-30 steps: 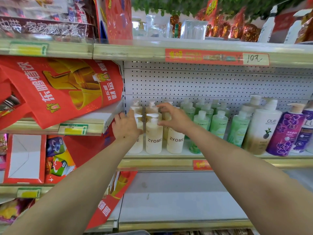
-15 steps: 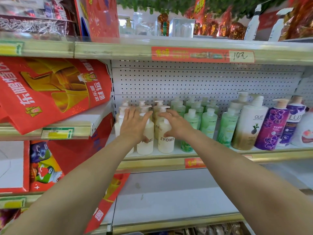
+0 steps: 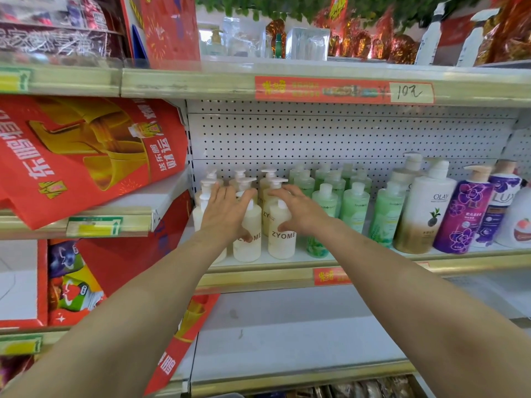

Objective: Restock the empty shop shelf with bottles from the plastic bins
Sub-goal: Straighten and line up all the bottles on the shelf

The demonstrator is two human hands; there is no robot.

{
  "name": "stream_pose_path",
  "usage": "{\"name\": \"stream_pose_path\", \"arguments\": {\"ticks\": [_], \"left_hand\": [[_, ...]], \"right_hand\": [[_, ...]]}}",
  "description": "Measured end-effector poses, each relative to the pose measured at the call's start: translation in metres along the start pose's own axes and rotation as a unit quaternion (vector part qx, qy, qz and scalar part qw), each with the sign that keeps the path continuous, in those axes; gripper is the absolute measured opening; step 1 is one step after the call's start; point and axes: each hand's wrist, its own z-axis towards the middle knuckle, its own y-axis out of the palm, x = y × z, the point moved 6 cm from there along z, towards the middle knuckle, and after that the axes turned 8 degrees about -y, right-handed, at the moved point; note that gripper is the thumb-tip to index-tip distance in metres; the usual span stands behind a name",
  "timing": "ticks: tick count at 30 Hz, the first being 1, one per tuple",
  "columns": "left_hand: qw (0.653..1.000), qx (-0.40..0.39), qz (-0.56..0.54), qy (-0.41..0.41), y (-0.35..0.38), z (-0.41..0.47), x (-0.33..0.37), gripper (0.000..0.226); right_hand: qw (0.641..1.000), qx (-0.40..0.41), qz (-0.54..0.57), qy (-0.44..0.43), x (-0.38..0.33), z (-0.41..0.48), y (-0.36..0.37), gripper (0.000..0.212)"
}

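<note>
Left hand (image 3: 227,214): open, fingers straight and close together, laid flat against the cream bottles (image 3: 250,248) of the left and middle files.
Right hand (image 3: 301,211): open, fingers spread and slightly bent over the pump of the front right cream bottle, thumb against its shoulder.
Cream bottles: upright on the shelf (image 3: 258,278), at 12 o'clock from both hands and touching them; the two front ones read ZYOME.
Cream count: three files; about nine pumps show, though the hands cover some.
Green bottles (image 3: 355,211): just at 3 o'clock of the right hand, three files; about ten, the back ones too packed to count surely.
Big bottles: farther toward 3 o'clock, five: Olay bottle (image 3: 425,214) with one behind it, purple bottle (image 3: 462,222), Lux bottle (image 3: 498,208), and a white one cut by the frame edge.
Red bag (image 3: 86,156): one, at 10 o'clock of the left hand.
</note>
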Motion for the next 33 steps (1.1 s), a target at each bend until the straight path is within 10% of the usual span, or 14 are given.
{"name": "stream_pose_path", "arguments": {"ticks": [22, 29, 33], "left_hand": [[0.999, 0.021, 0.033, 0.013, -0.003, 0.0, 0.008, 0.12], [0.998, 0.063, -0.029, 0.009, -0.018, 0.001, 0.037, 0.107], [0.997, 0.019, -0.069, 0.013, -0.009, 0.012, 0.07, 0.096]], "right_hand": [[0.997, -0.031, -0.072, 0.007, -0.001, 0.0, -0.002, 0.106], [0.975, 0.205, -0.085, -0.028, 0.008, -0.022, -0.07, 0.062], [0.991, 0.127, -0.049, -0.002, 0.046, -0.027, -0.083, 0.068]]}}
